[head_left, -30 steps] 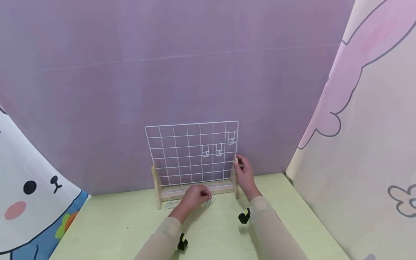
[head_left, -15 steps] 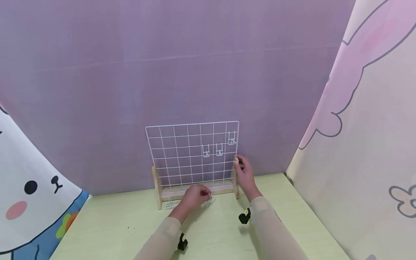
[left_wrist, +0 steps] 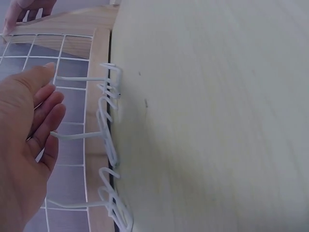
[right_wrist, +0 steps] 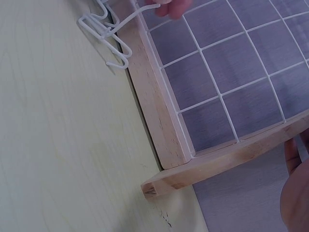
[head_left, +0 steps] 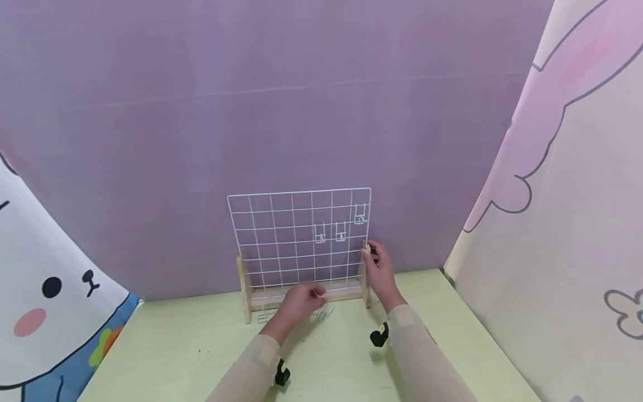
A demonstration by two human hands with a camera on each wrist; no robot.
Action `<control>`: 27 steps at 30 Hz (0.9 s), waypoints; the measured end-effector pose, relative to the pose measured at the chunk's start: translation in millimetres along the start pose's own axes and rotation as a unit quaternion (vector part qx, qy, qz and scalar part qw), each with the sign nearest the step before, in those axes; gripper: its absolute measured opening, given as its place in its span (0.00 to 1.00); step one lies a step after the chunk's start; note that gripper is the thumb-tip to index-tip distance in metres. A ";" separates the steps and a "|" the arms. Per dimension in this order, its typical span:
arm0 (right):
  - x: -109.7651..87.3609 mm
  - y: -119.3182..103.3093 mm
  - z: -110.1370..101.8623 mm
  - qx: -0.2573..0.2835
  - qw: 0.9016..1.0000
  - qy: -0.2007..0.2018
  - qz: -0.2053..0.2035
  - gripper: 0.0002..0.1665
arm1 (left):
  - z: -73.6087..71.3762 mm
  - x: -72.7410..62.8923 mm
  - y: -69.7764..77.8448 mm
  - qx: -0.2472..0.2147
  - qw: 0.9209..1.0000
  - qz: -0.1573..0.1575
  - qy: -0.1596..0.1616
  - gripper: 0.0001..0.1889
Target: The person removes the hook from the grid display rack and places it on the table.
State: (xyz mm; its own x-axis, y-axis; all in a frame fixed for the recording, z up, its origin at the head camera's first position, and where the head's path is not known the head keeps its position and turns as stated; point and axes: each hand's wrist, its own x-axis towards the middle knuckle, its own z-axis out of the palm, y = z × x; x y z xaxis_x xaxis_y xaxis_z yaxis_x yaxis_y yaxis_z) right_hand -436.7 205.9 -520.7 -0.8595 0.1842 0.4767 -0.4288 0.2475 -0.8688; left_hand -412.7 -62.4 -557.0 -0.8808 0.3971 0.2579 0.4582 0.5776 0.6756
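Note:
A white wire grid panel stands upright in a wooden stand. Three white wire hooks hang on its right half. Loose white hooks lie on the table along the stand's base, each with a prong sticking up. My left hand is over the rightmost loose hook. Its thumb and forefinger are slightly apart, around the tip of that hook's prong; whether they touch it is unclear. My right hand grips the stand's right upright, thumb in front and other fingers partly hidden behind.
Two more loose hooks lie in a row beside the first in the left wrist view. The pale table ends at a purple backdrop. Printed cloths stand at both sides.
My left hand has risen slightly, and its thumb and forefinger have spread a little. My right hand keeps its place on the upright. The head view has shifted slightly.

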 end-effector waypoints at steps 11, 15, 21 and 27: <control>-0.3 1.8 -2.2 0.006 1.000 -0.007 0.002 0.19 | -12.3 4.0 12.2 -0.001 0.999 0.017 0.033 0.11; 0.1 3.0 -2.8 0.006 1.000 -0.011 -0.001 0.20 | -19.4 8.2 19.8 -0.002 0.998 0.023 0.054 0.08; 0.4 3.1 -2.6 0.009 1.000 -0.011 -0.005 0.20 | -28.5 12.6 32.8 -0.040 0.994 0.018 0.101 0.06; -0.3 2.3 -2.6 0.002 1.000 -0.011 -0.004 0.19 | -35.6 18.2 47.3 -0.057 0.985 0.022 0.161 0.10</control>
State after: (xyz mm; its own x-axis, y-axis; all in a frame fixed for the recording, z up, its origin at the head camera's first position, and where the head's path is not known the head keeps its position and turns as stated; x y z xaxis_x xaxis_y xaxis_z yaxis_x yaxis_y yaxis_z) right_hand -436.7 208.8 -522.4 -0.8617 0.1607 0.4813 -0.4375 0.2449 -0.8652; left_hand -411.4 -53.3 -495.7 -0.8614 0.1630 0.4811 0.4961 0.4738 0.7276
